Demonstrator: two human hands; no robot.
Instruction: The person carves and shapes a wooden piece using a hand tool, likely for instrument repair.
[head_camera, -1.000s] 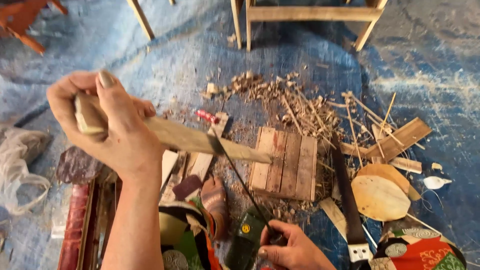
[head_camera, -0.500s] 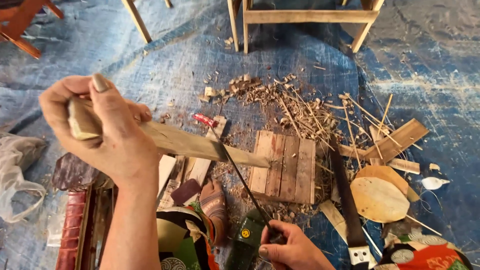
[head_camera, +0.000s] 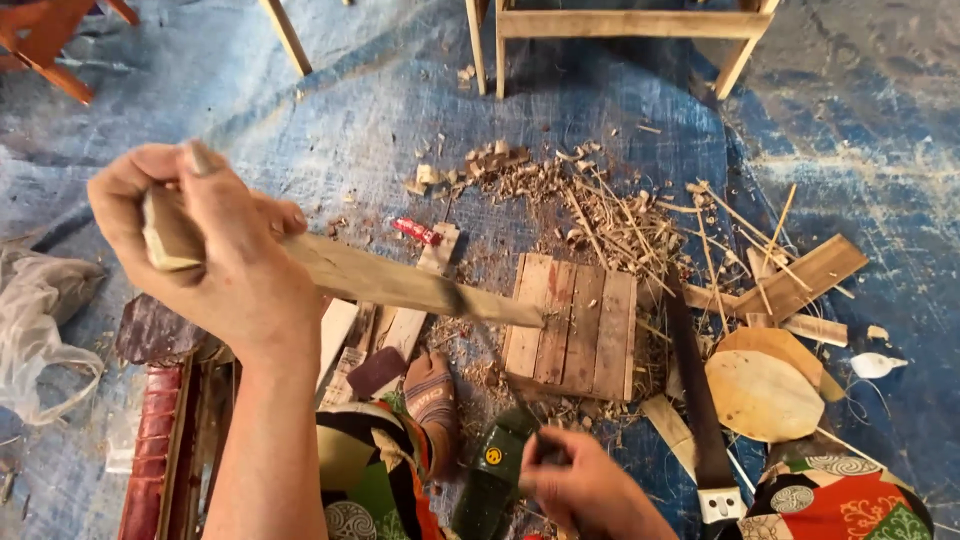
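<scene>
Head view: a long wooden strip (head_camera: 400, 283) is gripped at its ten-o'clock end by the left hand (head_camera: 215, 255), its axis running toward four o'clock over a small slatted board (head_camera: 575, 325). The right hand (head_camera: 585, 490), at six o'clock, is closed around a dark handle (head_camera: 545, 450).

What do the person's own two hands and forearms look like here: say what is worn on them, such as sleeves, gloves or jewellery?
Both are bare. The left hand and its long forearm show no glove, sleeve, watch or ring, and the thumbnail looks short. The right hand is also ungloved; its wrist leaves the picture's lower edge, so any sleeve there cannot be seen.
</scene>
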